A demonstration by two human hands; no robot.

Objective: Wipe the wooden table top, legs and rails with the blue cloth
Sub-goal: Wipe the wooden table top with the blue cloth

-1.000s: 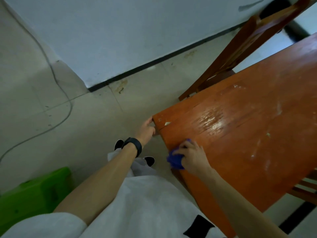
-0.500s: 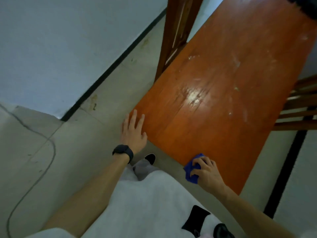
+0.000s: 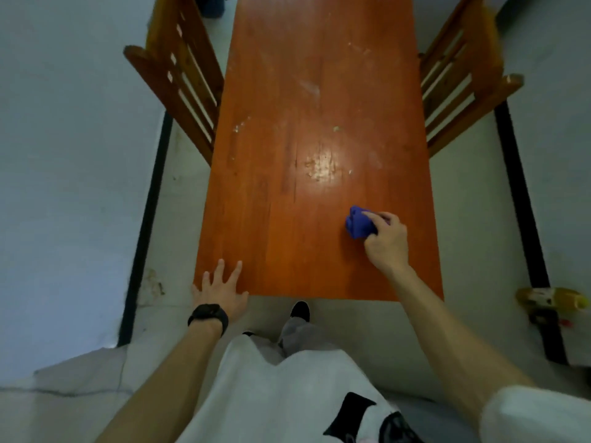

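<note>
Blue cloth (image 3: 358,223), bunched, lies on the wooden table top (image 3: 303,91) under the right hand (image 3: 387,241), whose curled fingers grip it. Well apart to its left, the left hand (image 3: 222,290) rests flat on the table's near corner, fingers spread and straight.

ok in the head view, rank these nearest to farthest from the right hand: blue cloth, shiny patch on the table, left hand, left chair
1. blue cloth, held in the right hand
2. shiny patch, ahead and left, mid table top
3. left hand, at the near left corner
4. left chair, far left side
</note>
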